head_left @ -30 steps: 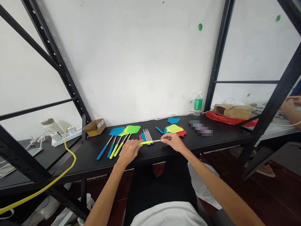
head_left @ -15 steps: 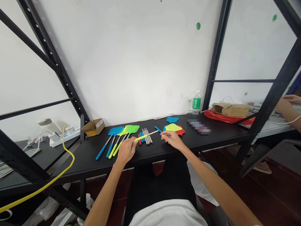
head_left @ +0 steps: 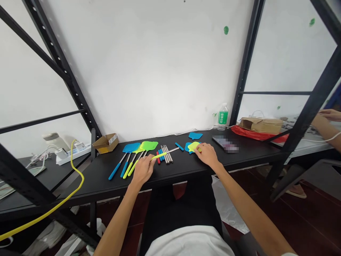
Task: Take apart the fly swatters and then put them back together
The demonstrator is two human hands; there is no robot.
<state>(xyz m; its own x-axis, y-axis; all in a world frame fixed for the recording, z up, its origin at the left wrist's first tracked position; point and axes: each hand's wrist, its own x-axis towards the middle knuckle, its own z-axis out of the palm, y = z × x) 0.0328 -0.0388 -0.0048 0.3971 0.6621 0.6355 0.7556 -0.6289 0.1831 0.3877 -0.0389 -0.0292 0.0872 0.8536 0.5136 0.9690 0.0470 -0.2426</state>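
My left hand is closed around the yellow-green handle of a fly swatter shaft, whose thin metal rod points right and carries no head. My right hand has its fingers closed on the edge of a yellow fly swatter head. Beneath that lies a blue swatter head. Several metal rods and short red and blue handles lie between my hands. A separate blue handle rests near the rod's tip. To the left lie several whole swatters with blue and green heads.
Another blue head lies by the wall. A phone, partly pixelated, and a water bottle stand to the right. An open cardboard box sits at the left. Black rack posts flank the table; another person's arm shows far right.
My right hand has moved right from near the rod's tip onto the yellow swatter head. It now covers the red head seen before. My left hand stays with its handle.
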